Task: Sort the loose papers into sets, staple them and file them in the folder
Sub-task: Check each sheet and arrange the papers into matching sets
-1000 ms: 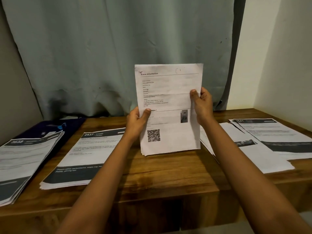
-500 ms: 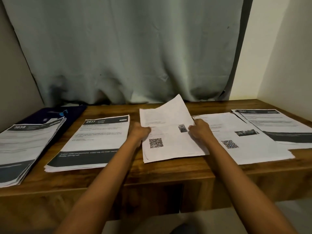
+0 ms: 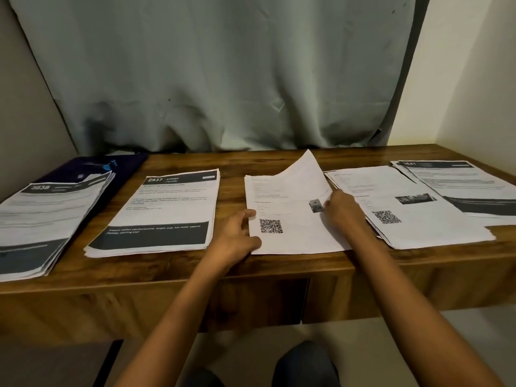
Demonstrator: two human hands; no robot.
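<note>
table: brown wooden table (image 3: 173,270), with five paper piles in a row, their long sides running away from the person.
task thing: middle stack of white printed sheets with a qr code (image 3: 296,241), flat and straight ahead, between the two hands.
top sheet: white top sheet (image 3: 303,174) of that stack, its far right corner curled up off the pile.
left hand: left hand (image 3: 236,236) rests at the stack's left edge, index and thumb loosely spread on the margin; it looks like steadying rather than pinching.
right hand: right hand (image 3: 340,209) is at the stack's right edge, fingers curled in on the raised sheet's edge, apparently pinching it.
key relation: the lifted edge lies on the right hand's side, so that hand is better placed to draw the sheet off sideways while the left pins the rest.
neighbours: white stack headed 2437 (image 3: 164,208) sits just left; white stack with a photo and qr code (image 3: 405,210) sits just right, edges touching or overlapping, cannot tell which.
folder: dark blue folder (image 3: 128,163) is at the far left rear, well apart from both hands, the left hand nearer.
step: probably sorting; no stapler is visible.
</note>
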